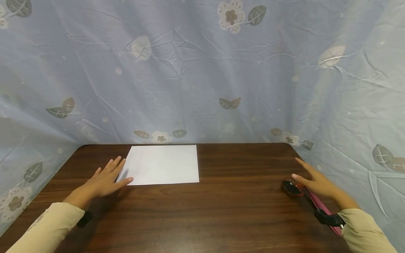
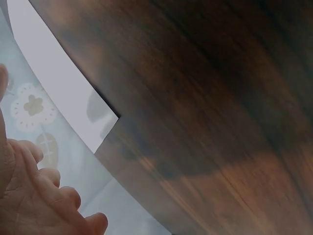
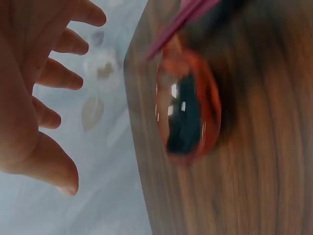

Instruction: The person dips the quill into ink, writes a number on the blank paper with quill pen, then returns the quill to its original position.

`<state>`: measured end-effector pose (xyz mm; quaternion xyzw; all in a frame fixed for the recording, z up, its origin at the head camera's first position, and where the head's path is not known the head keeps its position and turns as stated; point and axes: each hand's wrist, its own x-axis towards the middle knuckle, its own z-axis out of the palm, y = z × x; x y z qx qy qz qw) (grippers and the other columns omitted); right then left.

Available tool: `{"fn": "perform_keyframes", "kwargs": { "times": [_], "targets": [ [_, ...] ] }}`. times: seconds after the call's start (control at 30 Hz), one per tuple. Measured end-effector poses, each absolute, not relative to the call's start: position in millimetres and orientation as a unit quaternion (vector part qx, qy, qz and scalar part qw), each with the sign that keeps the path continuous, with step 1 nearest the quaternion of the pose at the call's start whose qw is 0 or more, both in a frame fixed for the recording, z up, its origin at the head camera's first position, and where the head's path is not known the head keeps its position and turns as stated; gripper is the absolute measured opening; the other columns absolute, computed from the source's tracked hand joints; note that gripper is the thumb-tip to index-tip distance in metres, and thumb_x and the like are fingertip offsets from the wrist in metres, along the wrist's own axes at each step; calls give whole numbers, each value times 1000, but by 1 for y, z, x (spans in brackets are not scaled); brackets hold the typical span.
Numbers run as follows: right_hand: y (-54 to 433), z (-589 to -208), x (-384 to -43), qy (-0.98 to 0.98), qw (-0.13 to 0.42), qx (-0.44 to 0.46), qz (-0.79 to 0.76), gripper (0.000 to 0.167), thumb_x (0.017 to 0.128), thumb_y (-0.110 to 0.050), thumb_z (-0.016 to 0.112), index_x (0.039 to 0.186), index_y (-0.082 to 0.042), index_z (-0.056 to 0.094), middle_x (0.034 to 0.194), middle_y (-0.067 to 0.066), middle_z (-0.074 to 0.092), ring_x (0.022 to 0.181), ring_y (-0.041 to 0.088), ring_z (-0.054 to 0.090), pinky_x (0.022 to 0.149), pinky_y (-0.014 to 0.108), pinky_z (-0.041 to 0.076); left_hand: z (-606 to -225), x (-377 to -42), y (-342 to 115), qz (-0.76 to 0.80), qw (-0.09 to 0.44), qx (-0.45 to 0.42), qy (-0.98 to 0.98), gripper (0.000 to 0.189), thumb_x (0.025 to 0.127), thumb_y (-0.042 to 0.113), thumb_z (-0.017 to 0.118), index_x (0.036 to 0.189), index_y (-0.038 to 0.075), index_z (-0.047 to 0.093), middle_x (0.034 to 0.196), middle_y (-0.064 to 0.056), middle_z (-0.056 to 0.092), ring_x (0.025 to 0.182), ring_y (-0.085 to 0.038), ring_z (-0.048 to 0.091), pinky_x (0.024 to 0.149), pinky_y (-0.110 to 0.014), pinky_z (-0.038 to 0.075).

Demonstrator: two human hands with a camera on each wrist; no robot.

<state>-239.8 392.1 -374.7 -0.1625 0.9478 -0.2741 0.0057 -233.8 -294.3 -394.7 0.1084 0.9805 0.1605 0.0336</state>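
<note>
My left hand (image 1: 102, 181), fingers stretched out, is at the left edge of a white sheet of paper (image 1: 164, 165). It looks held above the table, and nothing is in it. In the left wrist view the paper (image 2: 63, 73) lies flat, with a shadow on its corner. My right hand (image 1: 319, 182) is extended beside a shiny oval object (image 1: 292, 187) with a red, see-through rim and dark middle. A pink strap (image 1: 317, 203) runs from it under the right wrist. The right wrist view shows the oval object (image 3: 188, 107) blurred, apart from the empty fingers (image 3: 58, 76).
A dark brown wooden table (image 1: 202, 214) with rounded far corners spans the front. Pale blue curtains (image 1: 190, 88) with leaf and flower prints hang behind it and along both sides. A black band (image 1: 329, 218) sits on the right wrist.
</note>
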Motion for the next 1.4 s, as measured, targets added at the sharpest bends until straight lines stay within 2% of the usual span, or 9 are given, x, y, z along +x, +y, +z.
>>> {"fn": "perform_keyframes", "kwargs": {
  "times": [0.2,0.5,0.57,0.67,0.8,0.9,1.0,1.27,1.4],
  "targets": [
    [418,-380,-228,941,2,-150,-303,63,101,-25,50,153,-6,20,148,38,22,129,67,16,88,78,22,-402,-245,-293,170,42,107,979,92,92,60,48,152,-2,14,156,-29,7,140,-52,6,103,-74,4],
    [435,-395,-216,940,20,-140,-311,59,103,-24,46,151,0,22,139,41,35,121,60,41,84,59,47,-412,-253,-289,182,59,109,975,91,92,58,49,151,-3,17,155,-31,8,140,-53,5,103,-74,3],
    [438,-400,-216,941,19,-130,-311,58,103,-24,45,150,0,23,138,39,38,120,53,46,84,48,49,-413,-254,-290,186,61,110,975,90,92,58,50,151,-3,18,155,-31,8,140,-54,5,103,-75,3],
    [443,-410,-218,940,1,-129,-316,55,102,-21,47,148,3,28,135,35,44,117,23,55,81,28,49,-415,-254,-291,194,64,112,972,90,92,56,50,150,-4,18,154,-31,8,139,-54,5,102,-75,3],
    [449,-419,-220,932,-31,-139,-333,50,100,-16,50,145,3,36,133,6,54,104,-13,47,75,13,44,-418,-255,-292,205,73,112,970,89,93,55,50,150,-5,18,154,-32,8,139,-55,4,101,-76,2],
    [452,-424,-222,918,-27,-144,-367,49,100,-15,50,145,0,37,128,-21,48,104,-17,45,74,16,47,-420,-256,-292,209,80,111,968,89,93,55,50,150,-6,17,154,-32,7,139,-55,3,100,-76,1],
    [452,-427,-222,906,-13,-138,-401,46,101,-13,50,143,3,39,122,-31,46,103,-15,49,73,20,51,-422,-257,-292,209,80,110,968,90,93,55,50,150,-6,17,154,-33,7,138,-56,3,100,-77,2],
    [445,-429,-224,904,-5,-109,-413,44,100,-16,52,135,8,45,116,-18,59,97,-7,56,72,21,50,-425,-261,-289,206,76,112,969,88,94,55,49,150,-4,18,154,-32,8,139,-55,4,101,-76,4],
    [443,-428,-225,915,1,-90,-393,48,99,-20,54,138,5,44,124,6,61,96,-9,55,72,22,49,-425,-263,-286,211,73,116,968,87,94,54,49,150,-4,18,154,-31,9,139,-55,4,101,-76,4]
  ]
}}
